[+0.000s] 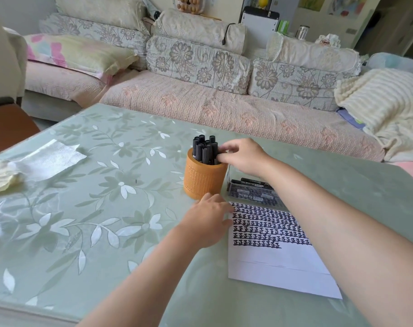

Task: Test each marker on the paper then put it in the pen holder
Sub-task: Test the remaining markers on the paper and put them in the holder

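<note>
An orange pen holder (204, 179) stands mid-table with several black markers (204, 148) upright in it. My right hand (242, 156) is at the holder's right rim, its fingertips pinching a marker among the others. My left hand (209, 219) lies flat with relaxed fingers on the left edge of the white paper (278, 267), just in front of the holder. The paper's upper half is covered with rows of black marker strokes. Behind the paper, a clear box (252, 191) holds more black markers lying flat, partly hidden by my right forearm.
The table (94, 208) has a green floral cover. A crumpled tissue and silvery sheet (45, 159) lie at the far left. A floral sofa (200, 74) with cushions runs behind the table, and a cream blanket (384, 107) sits at the right.
</note>
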